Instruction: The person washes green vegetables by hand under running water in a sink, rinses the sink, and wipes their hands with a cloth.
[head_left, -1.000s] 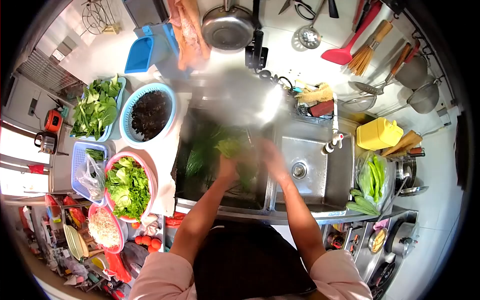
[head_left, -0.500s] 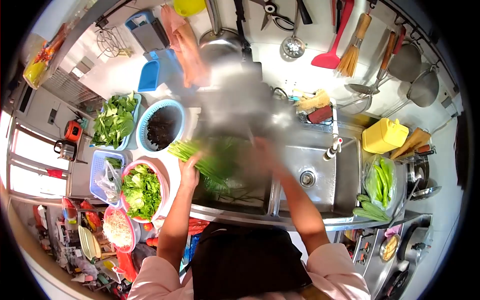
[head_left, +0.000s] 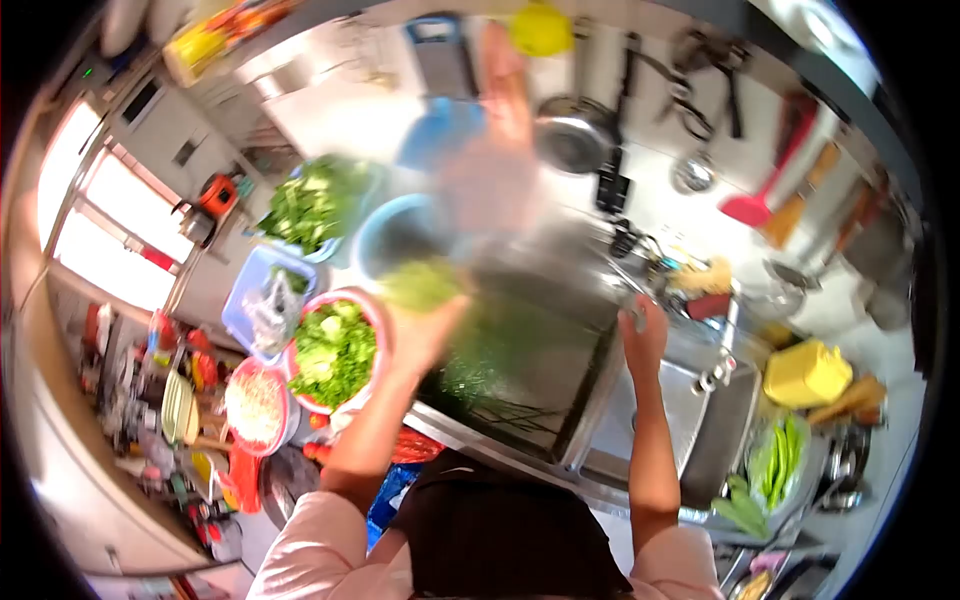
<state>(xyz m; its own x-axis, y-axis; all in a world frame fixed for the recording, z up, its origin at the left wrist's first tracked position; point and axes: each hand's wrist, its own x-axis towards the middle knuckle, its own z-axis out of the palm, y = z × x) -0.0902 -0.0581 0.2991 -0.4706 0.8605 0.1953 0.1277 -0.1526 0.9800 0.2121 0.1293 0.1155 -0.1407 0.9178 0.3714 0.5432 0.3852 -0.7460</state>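
From my remote seat I now see the left hand (head_left: 428, 325), closed around blurred green stalks (head_left: 418, 284), farther left beside the blue basket (head_left: 375, 220), putting them outside the sink (head_left: 490, 442), while the right hand (head_left: 645, 328) (fingers curled, on what I cannot tell) is farther back.

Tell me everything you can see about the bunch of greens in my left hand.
The bunch of greens looks yellowish green, leafy or stalky, but motion blur hides its separate stems. Your left hand grips it, with the pale end showing beyond your fingers. It's up near the left side of the sink, overlapping the light-blue basin in view; whether they touch, I can't tell.
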